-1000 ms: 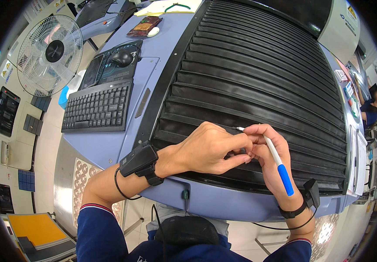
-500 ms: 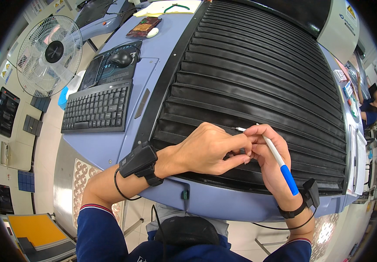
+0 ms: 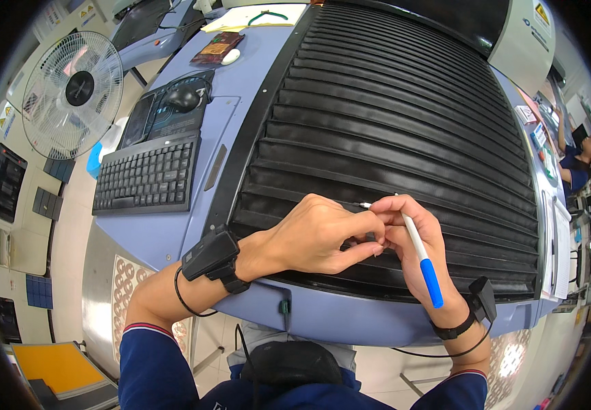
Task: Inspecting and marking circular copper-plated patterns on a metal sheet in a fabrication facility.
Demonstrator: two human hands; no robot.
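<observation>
My right hand (image 3: 415,239) is closed with a white pen (image 3: 415,236) slanting across it. The pen's blue cap (image 3: 431,283) points down toward the wrist. My left hand (image 3: 323,232) is closed in a pinch, its fingertips meeting those of the right. Whatever lies between the fingertips is hidden or too small to name. A small white tip with a dark end (image 3: 366,205) pokes out beside the right fingers; I cannot tell what it belongs to. Both hands are above the black pleated cover (image 3: 391,157) of the machine.
To the left are a black keyboard (image 3: 146,174), a mouse (image 3: 184,98) on a dark pad, and a brown packet (image 3: 217,48) beside a white oval object (image 3: 231,57). A fan (image 3: 76,89) stands farther left. At the far right another person (image 3: 578,164) is near a bench.
The pen in my right hand has tilted to a steeper angle, its capped end moving left. Both hands stay together at the fingertips. The whole view has shifted slightly.
</observation>
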